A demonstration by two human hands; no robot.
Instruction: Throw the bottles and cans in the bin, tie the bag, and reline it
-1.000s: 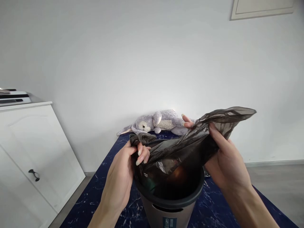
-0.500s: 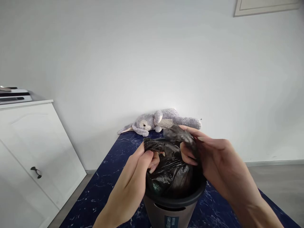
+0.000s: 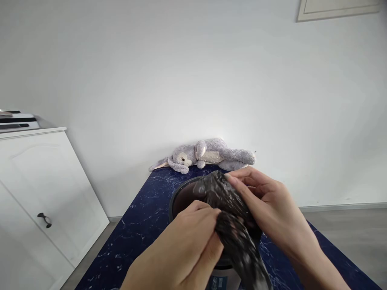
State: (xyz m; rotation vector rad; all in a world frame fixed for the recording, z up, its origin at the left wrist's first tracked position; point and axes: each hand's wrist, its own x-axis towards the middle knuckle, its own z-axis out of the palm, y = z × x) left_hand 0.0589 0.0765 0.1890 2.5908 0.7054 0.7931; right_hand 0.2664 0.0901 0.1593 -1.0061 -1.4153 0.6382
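Note:
A black plastic bin bag [image 3: 229, 217] is bunched and twisted above a round grey bin with a dark rim [image 3: 178, 196]. My left hand [image 3: 184, 249] is closed round the lower part of the twisted bag, in front of the bin. My right hand [image 3: 266, 205] grips the bag's upper end, its fingers curled over the gathered plastic. The two hands meet over the bin's opening and hide most of it. What lies inside the bag is hidden.
The bin stands on a dark blue marbled table [image 3: 145, 217]. A grey plush toy [image 3: 205, 155] lies at the table's far end against the white wall. A white cabinet [image 3: 39, 193] with a dark handle stands at the left. Grey floor [image 3: 347, 229] shows at the right.
The bag's open ends, held wide apart a second ago, have been drawn together and twisted. My left hand has moved right and over the bag; my right hand has come in from the right.

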